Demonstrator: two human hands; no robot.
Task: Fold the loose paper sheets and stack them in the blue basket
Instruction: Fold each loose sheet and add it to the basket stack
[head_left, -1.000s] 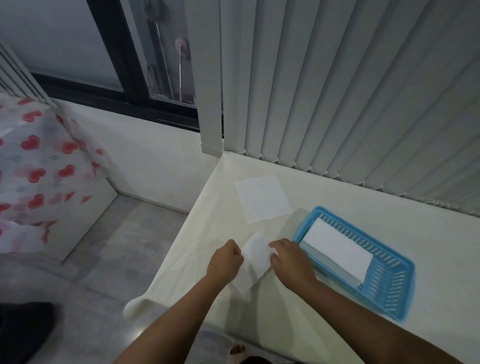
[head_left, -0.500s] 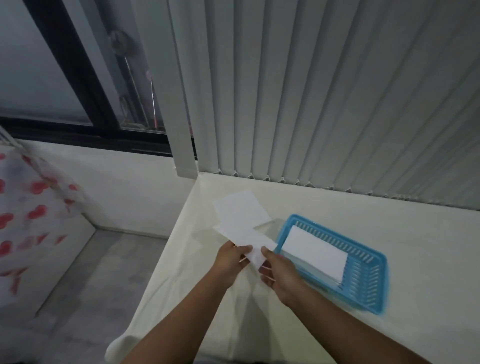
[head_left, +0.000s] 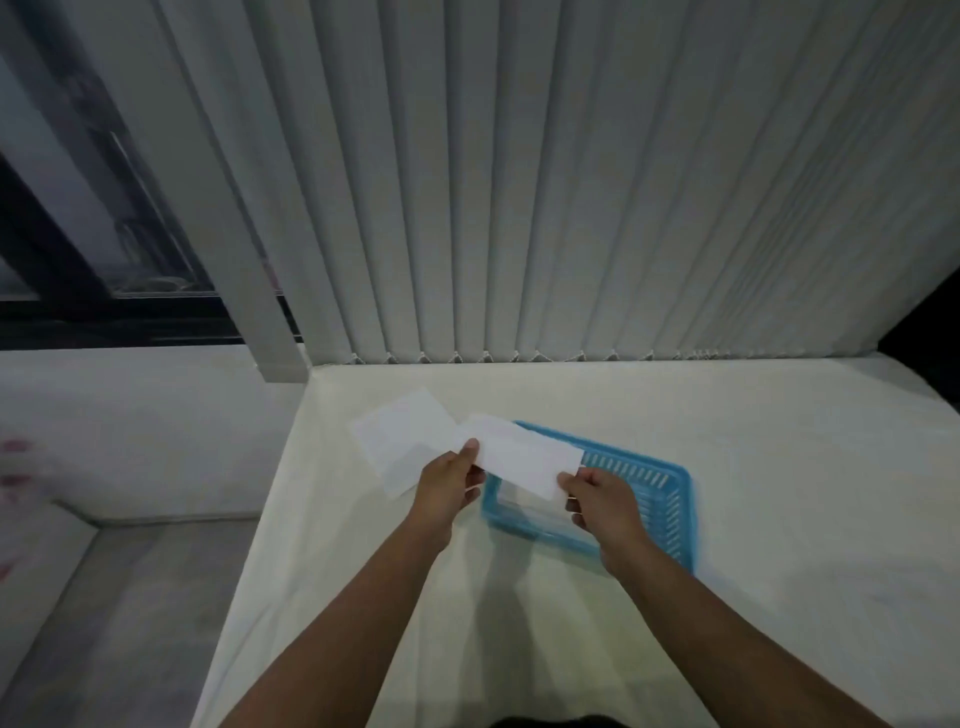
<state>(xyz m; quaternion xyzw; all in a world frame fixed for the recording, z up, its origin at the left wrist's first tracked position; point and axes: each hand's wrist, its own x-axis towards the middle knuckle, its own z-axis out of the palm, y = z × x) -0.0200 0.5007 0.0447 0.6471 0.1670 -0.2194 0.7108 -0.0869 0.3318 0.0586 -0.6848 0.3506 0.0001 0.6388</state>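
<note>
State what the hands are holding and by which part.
A folded paper sheet, held above the blue basket: left hand pinches its left end, right hand its right end.

Both bare forearms reach forward; left hand (head_left: 448, 483) and right hand (head_left: 602, 499) each pinch closed, thumbs on top.

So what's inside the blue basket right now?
Mostly hidden: the folded sheet, held by both hands, left and right, hangs over the basket. Only the slotted right part shows, bare. Something pale shows below the sheet; I can't tell what.
</note>
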